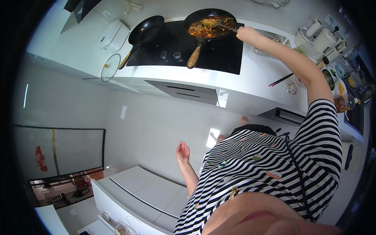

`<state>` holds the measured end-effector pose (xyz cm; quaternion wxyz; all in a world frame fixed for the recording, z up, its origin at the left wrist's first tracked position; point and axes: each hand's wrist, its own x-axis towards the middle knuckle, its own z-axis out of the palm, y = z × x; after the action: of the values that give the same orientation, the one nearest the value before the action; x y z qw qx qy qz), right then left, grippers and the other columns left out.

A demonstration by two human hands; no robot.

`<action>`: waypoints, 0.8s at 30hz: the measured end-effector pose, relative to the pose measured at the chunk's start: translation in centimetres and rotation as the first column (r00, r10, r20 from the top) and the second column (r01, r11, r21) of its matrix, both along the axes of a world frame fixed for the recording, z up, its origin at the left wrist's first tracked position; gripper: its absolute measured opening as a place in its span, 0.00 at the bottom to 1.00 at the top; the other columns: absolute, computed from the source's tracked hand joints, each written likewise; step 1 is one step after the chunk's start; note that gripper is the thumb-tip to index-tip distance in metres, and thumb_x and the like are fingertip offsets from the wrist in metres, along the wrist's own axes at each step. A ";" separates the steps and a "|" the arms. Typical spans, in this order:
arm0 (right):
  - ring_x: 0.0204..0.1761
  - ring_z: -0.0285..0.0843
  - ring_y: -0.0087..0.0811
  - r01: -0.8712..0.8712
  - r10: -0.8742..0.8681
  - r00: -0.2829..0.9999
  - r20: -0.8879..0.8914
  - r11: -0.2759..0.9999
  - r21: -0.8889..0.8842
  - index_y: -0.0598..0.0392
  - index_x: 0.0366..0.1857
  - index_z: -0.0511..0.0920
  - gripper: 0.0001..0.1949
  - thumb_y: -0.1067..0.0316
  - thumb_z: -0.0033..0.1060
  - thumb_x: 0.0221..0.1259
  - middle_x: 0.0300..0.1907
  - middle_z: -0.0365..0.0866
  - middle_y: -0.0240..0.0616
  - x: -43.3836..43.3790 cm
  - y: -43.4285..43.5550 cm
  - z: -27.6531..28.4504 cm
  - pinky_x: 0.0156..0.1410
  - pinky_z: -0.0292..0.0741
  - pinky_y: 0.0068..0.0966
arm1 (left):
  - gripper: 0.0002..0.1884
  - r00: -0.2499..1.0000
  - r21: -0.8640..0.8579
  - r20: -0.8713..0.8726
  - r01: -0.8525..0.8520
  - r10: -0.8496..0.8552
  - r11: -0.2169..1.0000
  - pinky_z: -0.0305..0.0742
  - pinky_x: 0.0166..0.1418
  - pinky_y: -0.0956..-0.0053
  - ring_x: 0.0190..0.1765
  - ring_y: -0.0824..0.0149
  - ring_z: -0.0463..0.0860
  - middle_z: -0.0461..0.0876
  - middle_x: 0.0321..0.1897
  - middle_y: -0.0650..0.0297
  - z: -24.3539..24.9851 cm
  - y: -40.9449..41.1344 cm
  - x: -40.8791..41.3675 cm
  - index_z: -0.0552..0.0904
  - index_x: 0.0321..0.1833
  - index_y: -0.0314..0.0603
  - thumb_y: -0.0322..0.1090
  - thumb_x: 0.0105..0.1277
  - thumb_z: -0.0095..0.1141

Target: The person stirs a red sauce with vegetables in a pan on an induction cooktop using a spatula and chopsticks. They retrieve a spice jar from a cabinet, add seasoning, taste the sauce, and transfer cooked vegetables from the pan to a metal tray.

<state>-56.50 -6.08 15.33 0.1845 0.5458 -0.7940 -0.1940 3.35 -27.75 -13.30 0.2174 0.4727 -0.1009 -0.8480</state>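
My right hand (247, 34) is closed around the handle of a spatula (226, 27), whose head rests in the food in a black wok (210, 12). The food (202, 28) is a red-brown saucy mix with pale strands and green pieces. The wok stands on the right part of a black glass cooktop (176, 41), its wood-patterned handle pointing toward me. My left hand (183, 152) hangs over the floor at my side, holding nothing, with its fingers loosely bent.
A black frying pan (147, 29) and a glass lid (111, 68) lie left of the wok. To the right are a metal tray (282, 39), black chopsticks (281, 79), a patterned round item (291, 88), several dishes and an oil bottle (345, 103). A white rice cooker (114, 35) stands behind.
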 end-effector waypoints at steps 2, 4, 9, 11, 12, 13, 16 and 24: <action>0.37 0.85 0.41 0.045 -0.045 0.999 0.000 0.998 -0.039 0.55 0.23 0.84 0.05 0.74 0.57 0.48 0.29 0.84 0.43 1.2 -0.3 -0.4 0.41 0.82 0.34 | 0.11 0.998 -0.017 -0.063 0.027 -0.028 0.999 0.82 0.37 0.73 0.33 0.65 0.84 0.85 0.39 0.60 0.1 -0.1 -0.5 0.78 0.51 0.43 0.35 0.70 0.49; 0.38 0.85 0.41 0.041 -0.040 0.999 0.032 0.998 -0.041 0.56 0.23 0.84 0.05 0.73 0.57 0.49 0.29 0.84 0.43 1.7 -1.6 -0.3 0.41 0.82 0.35 | 0.11 0.996 -0.022 -0.074 0.042 -0.043 0.999 0.82 0.36 0.73 0.33 0.65 0.84 0.85 0.39 0.60 0.2 -0.2 -1.0 0.78 0.51 0.43 0.35 0.69 0.49; 0.37 0.86 0.41 0.139 -0.130 0.990 0.058 0.974 -0.178 0.56 0.26 0.84 0.06 0.74 0.56 0.50 0.32 0.85 0.44 0.0 -3.5 3.3 0.41 0.82 0.35 | 0.12 0.995 -0.064 -0.080 0.060 -0.065 0.996 0.82 0.36 0.73 0.33 0.65 0.84 0.85 0.40 0.60 0.9 -0.7 -1.2 0.78 0.52 0.42 0.35 0.69 0.49; 0.37 0.85 0.44 0.118 -0.095 0.989 0.111 0.968 -0.220 0.59 0.25 0.83 0.05 0.75 0.55 0.50 0.31 0.84 0.48 -0.5 -4.2 3.9 0.40 0.82 0.36 | 0.12 0.996 -0.065 -0.079 0.047 -0.052 0.997 0.82 0.36 0.72 0.34 0.65 0.84 0.85 0.40 0.60 0.9 -0.7 -0.7 0.79 0.52 0.42 0.36 0.69 0.49; 0.36 0.85 0.45 0.084 -0.053 0.991 0.123 0.960 -0.266 0.61 0.25 0.82 0.05 0.76 0.55 0.50 0.30 0.84 0.50 -0.6 -4.5 3.8 0.40 0.82 0.36 | 0.12 1.000 -0.037 -0.010 0.011 -0.011 0.999 0.82 0.37 0.72 0.34 0.65 0.84 0.85 0.40 0.60 0.9 -0.5 -0.2 0.79 0.51 0.42 0.36 0.69 0.50; 0.37 0.85 0.46 0.131 -0.100 0.986 0.135 0.960 -0.246 0.61 0.25 0.82 0.05 0.76 0.54 0.50 0.31 0.84 0.50 -0.6 -5.0 3.2 0.40 0.82 0.36 | 0.12 0.997 -0.055 -0.070 0.019 -0.023 0.998 0.82 0.37 0.72 0.34 0.65 0.84 0.85 0.40 0.61 0.8 -0.3 0.2 0.79 0.52 0.43 0.36 0.69 0.50; 0.37 0.84 0.48 0.182 -0.143 0.972 0.188 0.960 -0.211 0.59 0.27 0.83 0.06 0.76 0.53 0.51 0.31 0.83 0.52 -0.3 -6.3 0.6 0.41 0.81 0.38 | 0.13 0.998 -0.034 -0.061 -0.023 0.021 0.999 0.82 0.37 0.72 0.34 0.65 0.84 0.85 0.41 0.61 0.1 0.2 1.8 0.78 0.52 0.43 0.36 0.69 0.50; 0.44 0.81 0.53 0.218 -0.120 0.932 0.342 0.939 -0.267 0.60 0.41 0.84 0.17 0.80 0.48 0.47 0.37 0.82 0.58 -3.5 1.0 7.1 0.50 0.77 0.42 | 0.12 0.999 0.045 0.004 -0.048 0.048 0.998 0.82 0.37 0.71 0.35 0.64 0.84 0.85 0.42 0.60 -1.9 1.1 5.3 0.79 0.51 0.44 0.36 0.68 0.50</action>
<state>-60.00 -5.11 22.44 0.1162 0.4644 -0.8780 0.0050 8.62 -26.69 -15.15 0.2268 0.4811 -0.0710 -0.8439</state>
